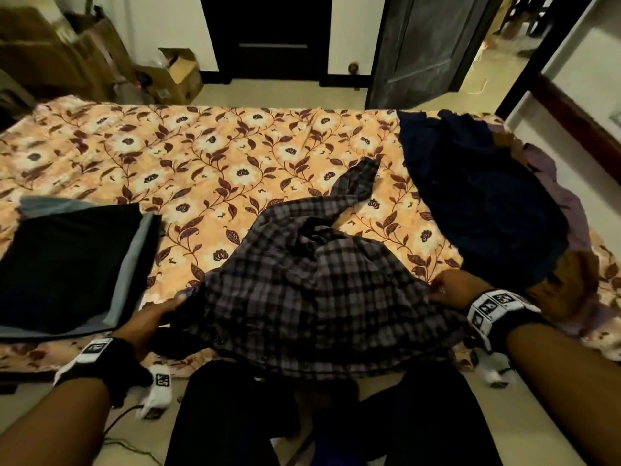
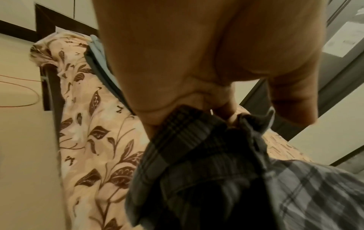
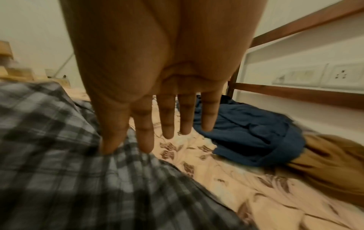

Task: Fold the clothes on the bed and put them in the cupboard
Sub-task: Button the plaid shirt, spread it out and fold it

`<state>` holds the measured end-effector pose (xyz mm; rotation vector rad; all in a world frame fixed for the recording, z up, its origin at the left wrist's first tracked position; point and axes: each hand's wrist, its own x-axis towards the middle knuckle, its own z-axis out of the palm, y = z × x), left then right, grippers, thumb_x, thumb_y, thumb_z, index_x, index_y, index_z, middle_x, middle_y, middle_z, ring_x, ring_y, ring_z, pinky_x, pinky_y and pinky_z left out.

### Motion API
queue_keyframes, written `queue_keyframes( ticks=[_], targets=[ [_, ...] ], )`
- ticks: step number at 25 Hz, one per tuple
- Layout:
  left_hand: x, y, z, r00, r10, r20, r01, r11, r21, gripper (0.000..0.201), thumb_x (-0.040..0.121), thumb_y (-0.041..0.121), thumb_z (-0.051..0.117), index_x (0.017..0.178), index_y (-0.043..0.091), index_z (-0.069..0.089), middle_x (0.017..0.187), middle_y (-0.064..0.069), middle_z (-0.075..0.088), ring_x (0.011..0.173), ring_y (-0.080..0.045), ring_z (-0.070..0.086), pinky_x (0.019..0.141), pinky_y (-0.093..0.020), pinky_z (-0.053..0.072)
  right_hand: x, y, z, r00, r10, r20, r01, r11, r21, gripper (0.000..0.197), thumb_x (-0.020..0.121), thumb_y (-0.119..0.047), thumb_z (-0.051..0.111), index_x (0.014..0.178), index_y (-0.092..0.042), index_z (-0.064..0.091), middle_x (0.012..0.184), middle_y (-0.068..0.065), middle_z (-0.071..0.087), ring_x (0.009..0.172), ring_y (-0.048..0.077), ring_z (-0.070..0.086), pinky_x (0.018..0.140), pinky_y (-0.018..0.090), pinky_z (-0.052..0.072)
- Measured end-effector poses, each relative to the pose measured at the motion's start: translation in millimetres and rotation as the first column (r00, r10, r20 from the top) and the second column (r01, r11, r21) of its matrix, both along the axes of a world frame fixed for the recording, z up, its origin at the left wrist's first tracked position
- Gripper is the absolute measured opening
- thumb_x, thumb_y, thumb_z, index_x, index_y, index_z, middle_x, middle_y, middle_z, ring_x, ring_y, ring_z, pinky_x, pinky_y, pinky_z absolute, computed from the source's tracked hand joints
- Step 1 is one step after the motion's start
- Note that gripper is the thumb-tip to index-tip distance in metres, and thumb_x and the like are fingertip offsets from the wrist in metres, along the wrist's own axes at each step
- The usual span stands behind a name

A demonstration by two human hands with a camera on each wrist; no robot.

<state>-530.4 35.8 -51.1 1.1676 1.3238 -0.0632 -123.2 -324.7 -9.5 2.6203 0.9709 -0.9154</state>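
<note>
A crumpled grey-and-black plaid shirt (image 1: 312, 284) lies at the near middle of the bed (image 1: 201, 156), one sleeve trailing away from me. My left hand (image 1: 158, 314) grips the shirt's left edge; in the left wrist view its curled fingers (image 2: 222, 109) close on the bunched plaid cloth (image 2: 216, 171). My right hand (image 1: 450, 287) is at the shirt's right edge. In the right wrist view its thumb and index finger (image 3: 145, 140) pinch the plaid fabric (image 3: 59, 155), while the other fingers stay straight above the sheet.
A folded dark and grey stack (image 1: 67, 264) sits on the bed to the left. A navy garment (image 1: 477, 196), a mustard one (image 1: 568, 284) and a purple one (image 1: 554, 183) are heaped on the right. Cardboard boxes (image 1: 178, 75) and an open door (image 1: 420, 45) stand beyond the bed.
</note>
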Motion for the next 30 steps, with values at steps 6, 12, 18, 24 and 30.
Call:
queue_keyframes(
  ticks=[6,12,18,24,30],
  targets=[
    [42,31,-9,0.957,-0.137,-0.257,0.279,0.683,0.675,0.006,0.090,0.022,0.066,0.089,0.025,0.061,0.100,-0.009,0.068,0.087,-0.032,0.063,0.082,-0.043,0.051,-5,93,-29,0.994,0.085,-0.070,-0.055,0.935,0.350,0.052,0.089,-0.014,0.060,0.139,-0.023,0.048,0.143,0.007,0.047,0.125,0.028,0.048,0.103,0.036,0.040],
    [193,-14,2,0.404,-0.812,-0.421,0.696,-0.025,0.717,0.041,0.092,0.012,0.048,0.126,0.030,0.061,0.144,0.003,0.050,0.133,-0.026,0.042,0.113,-0.050,0.027,13,99,-84,0.976,0.176,-0.128,-0.148,0.967,0.205,0.061,0.091,-0.037,0.054,0.147,-0.033,0.030,0.152,0.010,0.034,0.133,0.033,0.042,0.110,0.041,0.035],
    [214,0,1,0.004,-0.296,-0.955,0.916,-0.382,0.122,0.061,0.085,0.057,0.060,0.140,0.035,0.046,0.138,0.000,0.050,0.135,-0.033,0.032,0.112,-0.064,0.004,36,82,-104,0.943,0.333,0.001,-0.330,0.935,0.126,0.043,0.093,-0.023,0.053,0.136,-0.025,0.047,0.127,0.013,0.051,0.110,0.033,0.053,0.085,0.033,0.040],
    [177,41,82,0.743,-0.534,-0.403,0.603,0.273,0.750,0.026,0.073,0.053,0.069,0.086,0.030,0.067,0.104,0.001,0.066,0.103,-0.018,0.055,0.099,-0.044,0.030,64,66,-2,0.985,-0.168,-0.021,0.130,0.667,0.733,0.013,0.098,-0.017,0.048,0.108,-0.010,0.052,0.095,0.007,0.055,0.087,0.021,0.051,0.078,0.034,0.039],
    [179,38,248,0.755,-0.578,0.308,0.020,0.490,0.871,0.016,0.070,0.010,0.064,0.057,0.019,0.060,0.052,0.010,0.058,0.050,-0.002,0.049,0.052,-0.019,0.039,83,75,203,0.997,0.052,0.061,-0.078,0.494,0.866,0.009,0.086,-0.018,0.068,0.092,-0.012,0.066,0.073,-0.016,0.065,0.068,-0.009,0.058,0.067,0.004,0.043]
  ],
)
